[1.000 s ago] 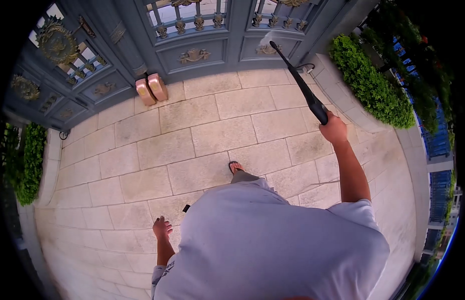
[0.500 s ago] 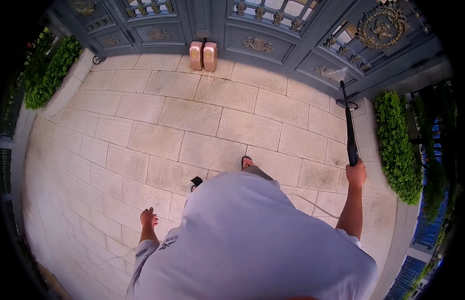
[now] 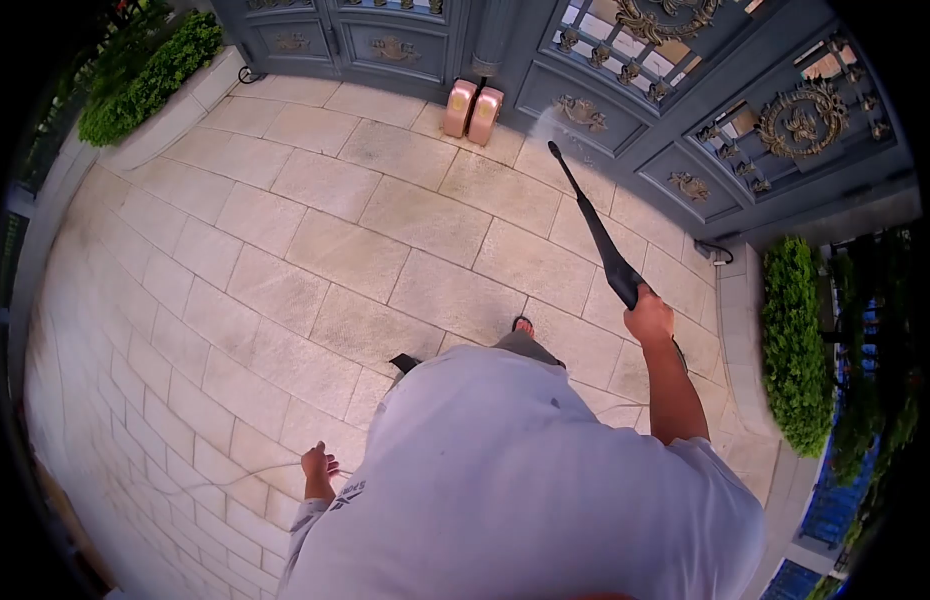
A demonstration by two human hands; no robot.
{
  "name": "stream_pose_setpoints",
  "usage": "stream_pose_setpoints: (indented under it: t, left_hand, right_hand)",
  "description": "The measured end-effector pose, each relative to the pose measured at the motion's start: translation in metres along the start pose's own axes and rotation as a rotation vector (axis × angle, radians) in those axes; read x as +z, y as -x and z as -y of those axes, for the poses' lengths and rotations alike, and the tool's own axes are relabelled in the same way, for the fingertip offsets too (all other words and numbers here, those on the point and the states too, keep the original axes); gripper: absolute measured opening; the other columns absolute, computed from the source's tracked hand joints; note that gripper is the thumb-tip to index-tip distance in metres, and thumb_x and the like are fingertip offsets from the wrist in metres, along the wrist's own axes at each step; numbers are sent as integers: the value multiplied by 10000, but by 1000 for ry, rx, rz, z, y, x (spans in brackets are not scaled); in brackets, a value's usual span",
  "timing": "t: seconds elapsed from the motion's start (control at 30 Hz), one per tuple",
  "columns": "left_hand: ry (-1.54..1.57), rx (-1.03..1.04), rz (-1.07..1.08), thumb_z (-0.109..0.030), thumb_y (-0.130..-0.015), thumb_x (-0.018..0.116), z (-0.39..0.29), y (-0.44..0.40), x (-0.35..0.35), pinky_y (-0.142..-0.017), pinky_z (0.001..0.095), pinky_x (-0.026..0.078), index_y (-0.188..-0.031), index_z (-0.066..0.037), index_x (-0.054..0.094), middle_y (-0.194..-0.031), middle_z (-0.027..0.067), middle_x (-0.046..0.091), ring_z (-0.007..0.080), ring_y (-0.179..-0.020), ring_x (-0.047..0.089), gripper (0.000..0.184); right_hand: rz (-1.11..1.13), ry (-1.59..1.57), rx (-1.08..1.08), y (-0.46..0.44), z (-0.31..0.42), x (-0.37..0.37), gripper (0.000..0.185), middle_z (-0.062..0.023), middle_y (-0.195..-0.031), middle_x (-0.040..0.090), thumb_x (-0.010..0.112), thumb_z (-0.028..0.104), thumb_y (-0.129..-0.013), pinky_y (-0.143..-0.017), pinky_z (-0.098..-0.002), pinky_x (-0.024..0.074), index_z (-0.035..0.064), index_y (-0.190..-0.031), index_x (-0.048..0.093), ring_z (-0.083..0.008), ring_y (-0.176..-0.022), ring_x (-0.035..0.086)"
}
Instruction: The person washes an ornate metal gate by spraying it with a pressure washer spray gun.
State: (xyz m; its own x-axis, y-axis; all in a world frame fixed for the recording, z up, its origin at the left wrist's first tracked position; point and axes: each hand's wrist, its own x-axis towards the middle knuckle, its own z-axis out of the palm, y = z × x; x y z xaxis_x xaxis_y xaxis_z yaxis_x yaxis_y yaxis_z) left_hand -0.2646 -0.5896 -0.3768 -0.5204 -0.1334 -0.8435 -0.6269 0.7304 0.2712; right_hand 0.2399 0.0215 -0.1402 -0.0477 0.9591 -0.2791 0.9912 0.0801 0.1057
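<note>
My right hand (image 3: 650,316) is closed around the grip of a black pressure washer wand (image 3: 603,240), held out to the front right. White spray (image 3: 547,124) leaves its tip and meets the lower part of the grey metal gate (image 3: 625,135) near a gold ornament (image 3: 582,114). On the other side of my body, my left hand (image 3: 319,464) hangs over the paving with loosely bent fingers apart and nothing in them.
Two pink box-shaped units (image 3: 472,112) stand at the foot of the gate. Raised planters with green hedges (image 3: 797,345) border both sides. A thin pale hose (image 3: 225,483) lies on the stone paving (image 3: 360,240). A sandalled foot (image 3: 523,325) shows below me.
My right hand has swung the wand leftward, so the spray moved from the right gate panel to one nearer the middle. The view has turned, and my left hand stays low and empty.
</note>
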Motion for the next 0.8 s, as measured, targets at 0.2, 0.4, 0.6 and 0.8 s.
stream_pose_setpoints:
  t: [0.2,0.4,0.6,0.8]
  left_hand:
    - [186,269,18,-388,-1025,607,-77,19,-8,-581,377,558,-1544,-70,452,-968,125,706,213,-703,681,628]
    - [285,302,68,-323,-1019,648,-108,33,-21,-557,320,530,-1585,-13,382,-892,95,697,175,-685,666,698]
    - [229,307,137,-328,-1016,656,-166,4,-16,-563,313,525,-1570,-7,405,-887,87,697,167,-688,662,688]
    - [-41,402,164,-340,-997,683,-280,-34,-21,-562,295,512,-1556,-24,441,-871,84,706,153,-681,657,687]
  right_hand:
    - [0,-20,-250,1,148,-8,406,-247,-1111,738,711,178,-812,-938,-494,572,67,-1194,628,-409,-1039,724]
    - [27,33,-107,-11,158,-26,431,-240,-1140,739,707,162,-812,-975,-480,562,47,-1221,637,-400,-1084,720]
    - [34,16,32,-22,160,-23,447,-255,-1111,741,668,141,-810,-962,-474,573,38,-1245,659,-410,-1061,724]
    - [42,52,-88,-46,261,-12,440,-217,-1084,753,687,174,-815,-919,-497,582,48,-1231,623,-396,-1009,740]
